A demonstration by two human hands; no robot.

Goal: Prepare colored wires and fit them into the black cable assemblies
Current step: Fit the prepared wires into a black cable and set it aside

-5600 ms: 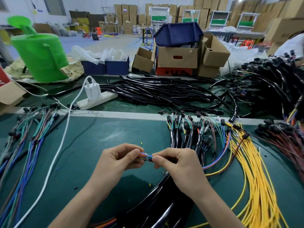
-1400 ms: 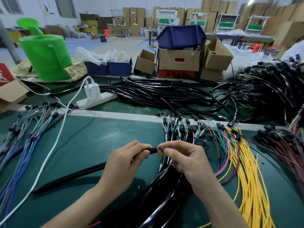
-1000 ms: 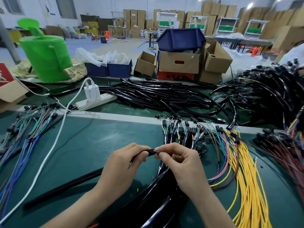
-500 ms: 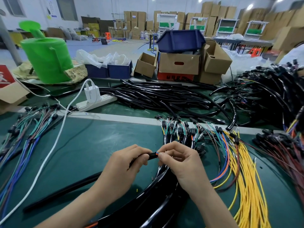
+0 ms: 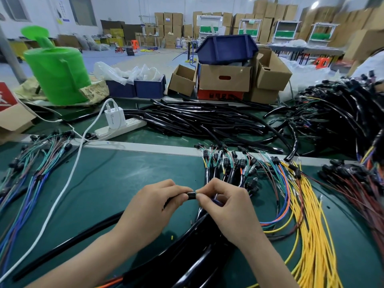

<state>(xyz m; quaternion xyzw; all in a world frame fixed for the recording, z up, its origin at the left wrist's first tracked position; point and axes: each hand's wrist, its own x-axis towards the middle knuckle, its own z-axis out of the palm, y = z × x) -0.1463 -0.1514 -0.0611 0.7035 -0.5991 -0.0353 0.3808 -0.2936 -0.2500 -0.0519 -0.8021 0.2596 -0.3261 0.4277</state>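
My left hand point(image 5: 153, 206) pinches the end of a long black sleeve point(image 5: 68, 245) that trails down-left across the green mat. My right hand point(image 5: 226, 206) meets it fingertip to fingertip, gripping a small bunch of colored wires point(image 5: 278, 222) right at the sleeve's mouth point(image 5: 191, 195). Those blue, orange and yellow wires loop away to the right. The wire tips are hidden between my fingers. A bundle of finished black assemblies point(image 5: 220, 173) with colored leads lies under and beyond my right hand.
Loose yellow wires point(image 5: 311, 225) fan out at right, dark red ones point(image 5: 357, 196) farther right. Multicolored harnesses point(image 5: 27, 175) lie at left. A white power strip point(image 5: 118, 127) and its cable point(image 5: 62, 192) cross the mat. Black sleeves point(image 5: 197, 119), cardboard boxes point(image 5: 224, 80) and a green watering can point(image 5: 58, 75) stand behind.
The colored wire ends seen between my fingertips earlier have gone into the sleeve's mouth. My hands have closed together until the fingertips touch.
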